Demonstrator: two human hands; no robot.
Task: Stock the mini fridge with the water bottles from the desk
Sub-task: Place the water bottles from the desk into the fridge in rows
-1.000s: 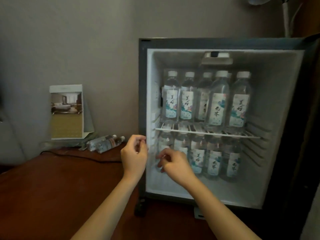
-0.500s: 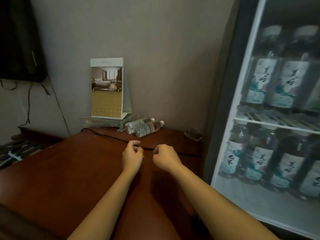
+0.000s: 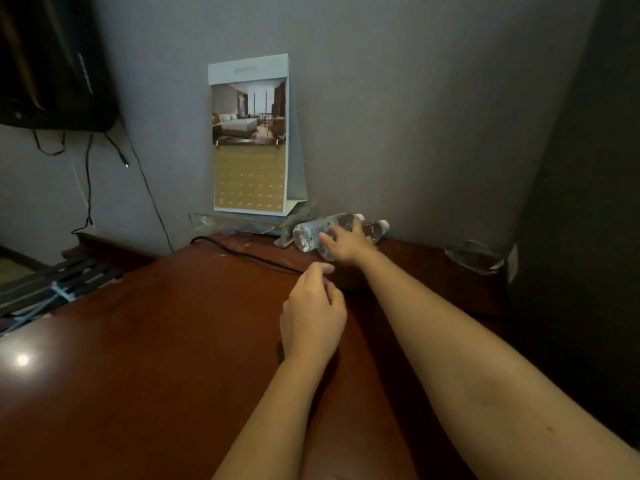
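Left hand [image 3: 313,308] loosely curled, empty, over desk [image 3: 156,341]. Right hand [image 3: 348,242] at its 1 o'clock, fingers draped over two water bottles [image 3: 306,233] lying side by side at the desk's far edge, 12 o'clock, by the wall [image 3: 415,116]. Can't tell if the grip has closed. Calendar [image 3: 251,140] stands at their 11 o'clock.

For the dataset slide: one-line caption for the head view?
Right hand touches two water bottles lying beside the desk calendar; left hand, loosely curled, is over the wooden desk.

Open desk [image 3: 156,341] toward bottles [image 3: 308,233], cable [image 3: 249,256] crossing; calendar [image 3: 251,140] just behind
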